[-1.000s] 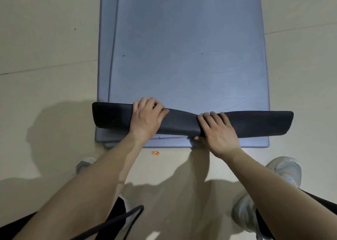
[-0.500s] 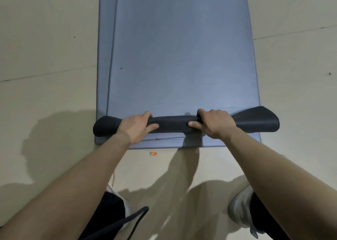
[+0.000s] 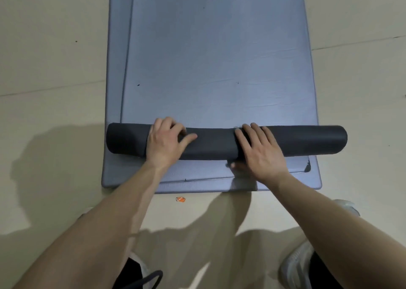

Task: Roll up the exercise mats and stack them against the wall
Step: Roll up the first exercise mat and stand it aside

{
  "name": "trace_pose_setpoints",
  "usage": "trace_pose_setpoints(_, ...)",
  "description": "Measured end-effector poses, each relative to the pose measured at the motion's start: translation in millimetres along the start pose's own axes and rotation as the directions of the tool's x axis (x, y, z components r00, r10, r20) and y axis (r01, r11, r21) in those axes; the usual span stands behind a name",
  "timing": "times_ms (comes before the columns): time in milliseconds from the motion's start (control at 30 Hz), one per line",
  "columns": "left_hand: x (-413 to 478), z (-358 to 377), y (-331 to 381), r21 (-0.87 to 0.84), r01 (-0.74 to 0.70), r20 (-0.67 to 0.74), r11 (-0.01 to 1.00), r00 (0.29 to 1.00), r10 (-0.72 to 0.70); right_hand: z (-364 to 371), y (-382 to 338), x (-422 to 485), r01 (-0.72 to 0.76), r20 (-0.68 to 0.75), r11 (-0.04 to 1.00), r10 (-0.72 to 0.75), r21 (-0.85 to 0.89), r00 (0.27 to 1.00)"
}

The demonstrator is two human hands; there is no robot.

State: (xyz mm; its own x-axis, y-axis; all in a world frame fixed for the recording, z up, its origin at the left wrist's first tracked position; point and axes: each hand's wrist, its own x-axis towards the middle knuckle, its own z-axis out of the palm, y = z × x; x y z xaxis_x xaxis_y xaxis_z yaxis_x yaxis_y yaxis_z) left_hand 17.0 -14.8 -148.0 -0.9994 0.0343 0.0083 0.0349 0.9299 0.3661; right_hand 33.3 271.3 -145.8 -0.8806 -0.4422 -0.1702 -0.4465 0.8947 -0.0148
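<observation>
A person crouched at the near end of a pile of blue-grey mats on the floor (image 3: 55, 47), rolling the top mat (image 3: 219, 58) away from the body. Its dark underside faced outward in a roll (image 3: 211, 143) that lay across the full width of the pile, just in from the near edge, overhanging a little at the right.

The left hand (image 3: 167, 141) sat on the roll left of centre, fingers bent over its crown and thumb stretched along the front. That hold seemed meant to keep the coil tight. The right hand (image 3: 261, 152) lay flatter, right of centre, with fingers nearly straight across the roll and the thumb low at its near side. It appeared to press and push rather than grip. The hands sat either side of the middle, probably to keep the roll square to the mat's long edges so it would not cone.

Most of the top mat lay flat beyond the roll, so the job looked barely begun. The lower mats (image 3: 118, 69) lay flat beneath, one near-right corner turned up. An orange scrap (image 3: 180, 199) lay on the floor by the pile's near edge.

No container, strap or wall showed in view.
</observation>
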Motion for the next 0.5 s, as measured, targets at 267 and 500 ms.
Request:
trace_pose_setpoints(267,-5,-1,-20,0.19,-0.29,0.187,0.938,0.949,0.256,-14,14,31,-0.062,0.139,0.985,0.085,-0.16,0.987)
trace_pose_setpoints(500,18,-50,-5,0.029,-0.201,0.666,0.979,0.735,0.132,-54,16,33,-0.121,0.413,0.992,0.095,0.038,0.906)
